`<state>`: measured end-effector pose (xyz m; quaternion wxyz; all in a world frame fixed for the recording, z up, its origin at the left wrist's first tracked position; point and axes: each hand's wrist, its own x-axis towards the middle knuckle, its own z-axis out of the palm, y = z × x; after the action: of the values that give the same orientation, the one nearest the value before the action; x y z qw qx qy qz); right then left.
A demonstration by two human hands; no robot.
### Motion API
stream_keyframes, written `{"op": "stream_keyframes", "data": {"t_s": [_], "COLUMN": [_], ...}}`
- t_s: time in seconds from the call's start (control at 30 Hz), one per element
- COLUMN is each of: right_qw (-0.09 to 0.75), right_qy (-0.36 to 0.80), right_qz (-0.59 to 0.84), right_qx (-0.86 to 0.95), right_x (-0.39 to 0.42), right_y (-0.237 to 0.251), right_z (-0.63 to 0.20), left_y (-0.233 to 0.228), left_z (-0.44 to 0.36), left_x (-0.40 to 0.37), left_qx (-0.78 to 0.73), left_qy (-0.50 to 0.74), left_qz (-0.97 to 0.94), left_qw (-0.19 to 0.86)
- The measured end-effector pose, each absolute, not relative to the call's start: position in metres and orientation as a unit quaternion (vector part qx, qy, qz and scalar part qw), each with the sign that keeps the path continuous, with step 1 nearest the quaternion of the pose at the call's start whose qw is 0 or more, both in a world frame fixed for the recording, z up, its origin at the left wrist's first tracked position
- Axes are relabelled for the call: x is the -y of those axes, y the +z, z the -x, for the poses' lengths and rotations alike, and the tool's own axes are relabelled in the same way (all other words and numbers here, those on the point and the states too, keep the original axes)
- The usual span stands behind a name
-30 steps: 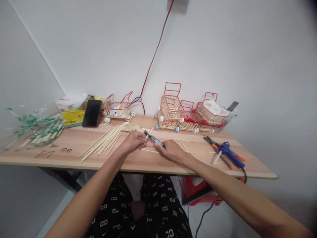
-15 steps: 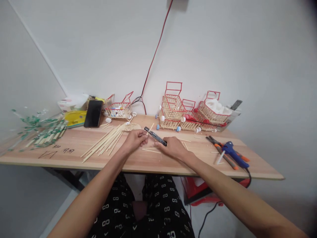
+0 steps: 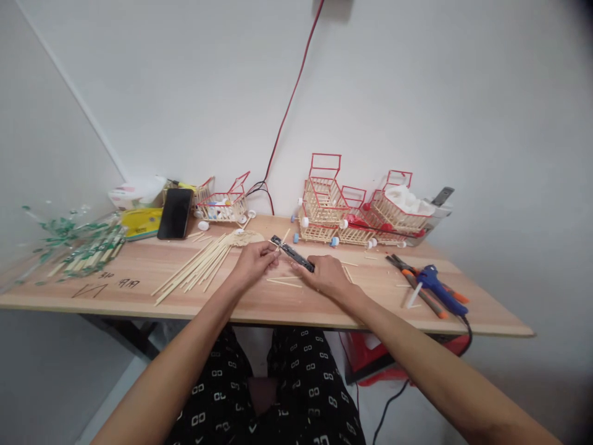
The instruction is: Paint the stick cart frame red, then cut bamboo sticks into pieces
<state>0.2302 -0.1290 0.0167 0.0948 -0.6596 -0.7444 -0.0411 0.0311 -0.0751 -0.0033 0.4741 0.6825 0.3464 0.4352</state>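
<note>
My right hand [image 3: 327,275] grips a black utility knife [image 3: 291,252] that points up and to the left over the wooden table [image 3: 259,300]. My left hand [image 3: 252,261] pinches a thin bamboo stick [image 3: 283,237] right at the knife's tip. A couple of cut stick pieces [image 3: 283,281] lie on the table between my hands. A fanned bundle of long bamboo sticks [image 3: 197,264] lies just left of my left hand.
Stick-built carts with red frames [image 3: 333,210] stand along the back wall, a smaller one [image 3: 223,204] further left. A black phone [image 3: 175,212] leans by a yellow pack [image 3: 141,221]. A blue glue gun [image 3: 438,289] and orange pliers [image 3: 412,278] lie at the right. Green-wrapped sticks [image 3: 81,247] pile at the left.
Both hands with the knife and stick have shifted slightly up and to the right; the grip on each is the same.
</note>
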Motion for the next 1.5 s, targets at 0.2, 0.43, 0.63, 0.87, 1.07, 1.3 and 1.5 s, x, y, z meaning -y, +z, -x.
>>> {"op": "stream_keyframes", "data": {"t_s": [0.2,0.43,0.63,0.87,1.07,1.3,1.5], "right_qw": [0.121,0.124,0.12,0.12,0.116,0.129,0.206], "right_qy": [-0.051,-0.062,-0.072,-0.073,-0.076,-0.071,-0.003], "right_qz": [0.643,0.639,0.635,0.637,0.638,0.648,0.672], "right_qx": [0.754,0.757,0.76,0.758,0.758,0.747,0.711], "right_x": [0.116,0.11,0.106,0.107,0.105,0.11,0.109], "right_y": [0.007,0.004,0.004,0.006,0.005,0.001,0.007], "right_z": [-0.232,-0.23,-0.229,-0.228,-0.227,-0.232,-0.242], "left_y": [-0.01,-0.013,-0.017,-0.017,-0.018,-0.018,-0.014], "left_z": [-0.03,-0.028,-0.03,-0.029,-0.029,-0.029,-0.03], "left_x": [0.068,0.064,0.061,0.059,0.057,0.059,0.063], "left_qx": [-0.337,-0.335,-0.338,-0.332,-0.332,-0.337,-0.348], "left_qy": [0.462,0.464,0.472,0.473,0.473,0.464,0.448], "left_qz": [-0.683,-0.668,-0.647,-0.648,-0.655,-0.654,-0.646], "left_qw": [0.454,0.476,0.495,0.496,0.488,0.493,0.511]}}
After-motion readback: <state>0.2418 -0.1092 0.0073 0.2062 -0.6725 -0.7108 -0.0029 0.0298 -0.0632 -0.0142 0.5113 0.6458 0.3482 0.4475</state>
